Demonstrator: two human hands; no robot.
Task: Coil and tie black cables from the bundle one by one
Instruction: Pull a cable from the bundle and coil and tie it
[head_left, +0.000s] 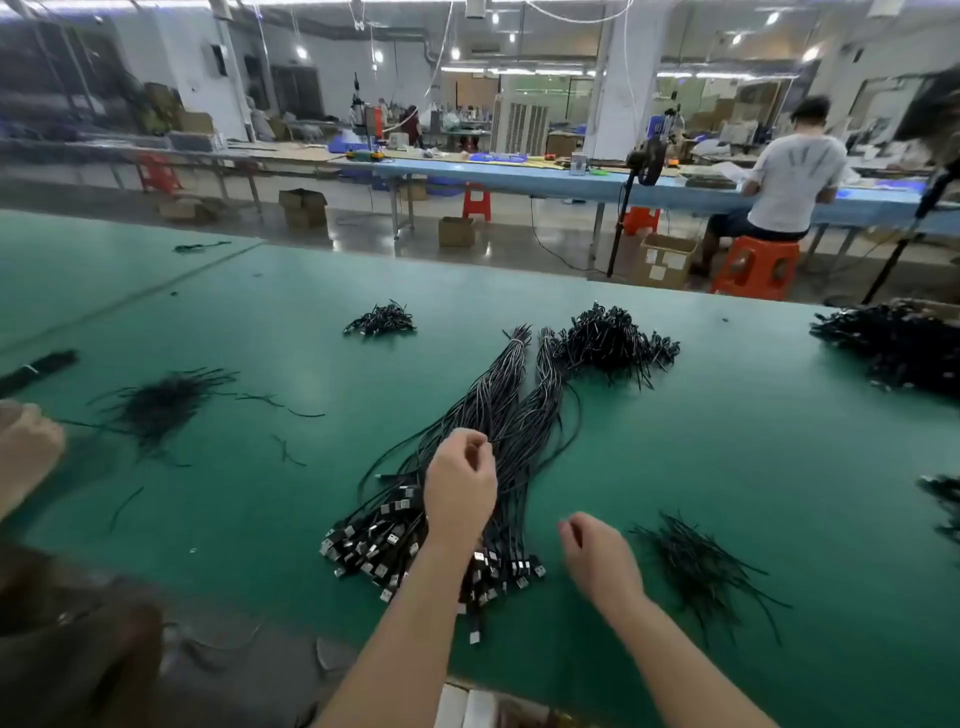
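Green surface (727, 441), wide and matte, carrying heaps of black cable. At centre, the bundle of black cables (498, 415): long strands lying side by side, tied near the far ends, fanning toward the near edge into a cluster of metal USB plugs (395, 545). Left hand (460, 488) over the middle of the bundle, forearm crossing the plug cluster; fingers curled, thumb and forefinger drawn together in a narrow grip at the strands, though whether a single cable is actually pinched cannot be told. Right hand (597, 556) just to the right of the plug ends, above the bare surface, fingers loosely curled, grip holding nothing visible. Just right of that hand, a loose scatter of short black ties (701, 566). Beyond the bundle's far ends, a pile of coiled cables (613, 343), touching the bundle's tip; a smaller coiled pile (382, 319) to its left, apart. Far left, a loose tangle of thin black strands (161, 400). At the right edge, another large dark heap (893, 343). Behind the surface, a blue workbench (519, 174) with a seated person in a white shirt (789, 176) on an orange stool (758, 267); cardboard boxes (304, 208) on the floor.
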